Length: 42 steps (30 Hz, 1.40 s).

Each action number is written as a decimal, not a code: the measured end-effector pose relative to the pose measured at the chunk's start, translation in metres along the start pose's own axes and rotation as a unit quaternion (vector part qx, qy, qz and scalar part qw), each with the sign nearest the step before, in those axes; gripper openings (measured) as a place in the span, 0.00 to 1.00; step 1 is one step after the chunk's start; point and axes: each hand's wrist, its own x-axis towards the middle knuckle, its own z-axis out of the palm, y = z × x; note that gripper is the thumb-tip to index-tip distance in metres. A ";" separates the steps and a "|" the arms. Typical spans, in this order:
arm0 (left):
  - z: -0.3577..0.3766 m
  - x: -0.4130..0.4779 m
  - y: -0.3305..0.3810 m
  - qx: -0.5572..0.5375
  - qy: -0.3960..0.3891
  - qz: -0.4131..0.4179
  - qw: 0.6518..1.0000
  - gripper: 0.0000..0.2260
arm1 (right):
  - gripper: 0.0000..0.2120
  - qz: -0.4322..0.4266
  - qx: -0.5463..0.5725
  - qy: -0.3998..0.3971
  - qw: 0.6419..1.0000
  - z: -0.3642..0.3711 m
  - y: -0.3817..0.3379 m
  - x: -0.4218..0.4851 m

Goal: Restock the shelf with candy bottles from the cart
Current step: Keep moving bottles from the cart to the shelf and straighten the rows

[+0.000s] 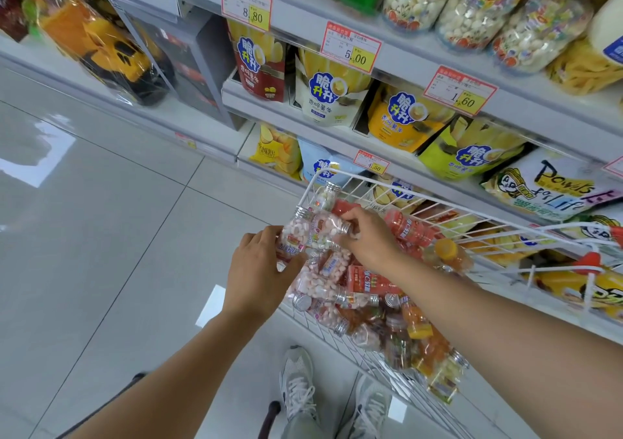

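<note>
Left hand (258, 270): fingers wrapped round a clear candy bottle (291, 236) of pink and white sweets, silver cap up.
Right hand (371, 240): pinching a second candy bottle (323, 226) near its silver cap, touching the first.
Both bottles: held over the white wire cart (438, 198), above the heaped bottles (337, 283).
Shelf (323, 132): crisp bags (328, 91) and price tags (350, 47), just beyond the cart.

The wire cart (340, 171) is white. The candy bottles (313, 280) show pink-and-white sweets and silver caps (301, 301). The price tags (350, 47) are red and yellow.
</note>
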 end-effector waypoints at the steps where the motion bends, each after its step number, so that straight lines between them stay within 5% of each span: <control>1: -0.002 0.000 0.001 0.002 0.001 -0.001 1.000 0.17 | 0.20 -0.011 0.039 0.010 0.999 -0.004 0.002 -0.002; 8: -0.034 0.002 0.033 0.012 0.018 0.001 1.000 0.20 | 0.14 -0.118 0.180 0.075 0.974 -0.058 -0.021 -0.033; 25: -0.208 -0.005 0.286 -0.117 0.169 0.169 0.964 0.11 | 0.14 -0.392 0.189 0.276 0.857 -0.311 -0.156 -0.168; 35: -0.243 0.034 0.393 -0.132 0.175 0.236 0.947 0.13 | 0.15 -0.412 0.139 0.399 0.807 -0.423 -0.162 -0.176; 42: -0.250 0.092 0.418 -0.106 0.169 0.225 0.954 0.18 | 0.18 -0.340 0.037 0.443 0.828 -0.457 -0.151 -0.138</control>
